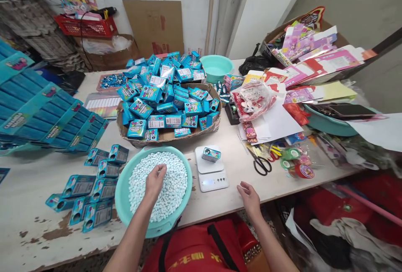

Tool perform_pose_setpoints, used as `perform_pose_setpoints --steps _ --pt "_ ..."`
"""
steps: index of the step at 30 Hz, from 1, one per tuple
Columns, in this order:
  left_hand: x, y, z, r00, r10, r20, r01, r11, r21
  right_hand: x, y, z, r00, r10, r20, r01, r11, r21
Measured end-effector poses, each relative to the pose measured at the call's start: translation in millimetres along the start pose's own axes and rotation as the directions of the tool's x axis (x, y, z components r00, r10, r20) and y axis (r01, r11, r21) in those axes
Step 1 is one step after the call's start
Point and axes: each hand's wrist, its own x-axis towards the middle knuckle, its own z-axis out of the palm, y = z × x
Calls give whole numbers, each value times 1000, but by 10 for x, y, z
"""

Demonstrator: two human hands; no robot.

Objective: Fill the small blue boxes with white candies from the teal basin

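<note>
My left hand (156, 182) is over a turquoise basin (122, 198) filled with small pale mint-coloured candies (172, 171). Its fingers are pinched together, and whatever is between them is hidden. To the right of the basin, a white digital scale (213, 182) carries one blue tin (211, 154) with a dark round opening in its end. My right hand (249, 196) rests by the table's front edge, right of the scale, with fingers apart and nothing in them. Several blue boxes with round openings (100, 215) stand on the table left of the basin.
Behind the basin, a cardboard tray (169, 137) is heaped with blue candy tins. Stacked blue display boxes (47, 109) lean in from the left. Black-handled scissors (262, 165), tape rolls (290, 155) and packaging lie at right. Another turquoise basin (216, 68) stands behind.
</note>
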Motion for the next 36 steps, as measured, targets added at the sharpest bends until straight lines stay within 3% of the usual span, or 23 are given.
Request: perform_pose_setpoints --steps 6,10,12,15,18,21,23,24,26,28,29,30,32,33,34,35,36 --pt "64 331 116 998 55 16 -56 998 42 2 -6 9 1000 15 9 -15 1000 13" --pt "129 651 353 982 146 123 -158 983 96 -6 -8 -42 1000 23 9 -23 1000 8" --pt "182 798 563 944 264 199 -297 942 156 -4 -25 -57 1000 26 9 -26 1000 3" --pt "232 992 967 804 456 381 -570 773 279 15 -99 -32 999 29 26 -29 1000 -1" --pt "201 1125 1321 661 382 646 -697 632 339 55 -244 52 997 34 64 -32 999 -27" --pt "104 1145 1365 706 326 628 -655 638 405 107 -425 153 993 16 116 -3 993 -116" --pt "-2 1092 1104 773 373 514 -607 669 428 139 -533 205 988 13 152 17 982 -190" --pt "-72 1048 874 809 412 419 -576 698 425 153 -577 222 986 16 165 22 974 -227" --pt "-251 928 235 878 456 144 -473 781 407 173 -653 244 986 18 167 32 957 -290" --pt "-471 748 -564 915 353 -195 -257 882 395 176 -735 262 990 -5 144 52 945 -323" --pt "-585 620 -979 894 243 -376 -84 916 393 169 -790 279 991 -32 131 73 945 -318" --pt "-691 459 -1380 820 127 -559 114 920 375 159 -862 307 989 -75 125 110 949 -296" --pt "-843 20 -2067 650 -101 -753 483 821 306 133 -1060 416 967 -218 134 243 946 -214" --pt "-874 -248 -2328 570 -183 -801 616 741 269 126 -1186 504 938 -315 147 337 927 -165" --pt "-867 -534 -2527 523 -259 -812 702 671 238 128 -1327 615 889 -431 156 451 883 -128" --pt "-825 -818 -2664 481 -324 -815 763 612 207 144 -1477 750 818 -552 162 569 817 -91" --pt "-753 -1079 -2746 473 -387 -791 793 579 191 175 -1632 905 734 -654 182 673 737 -62"
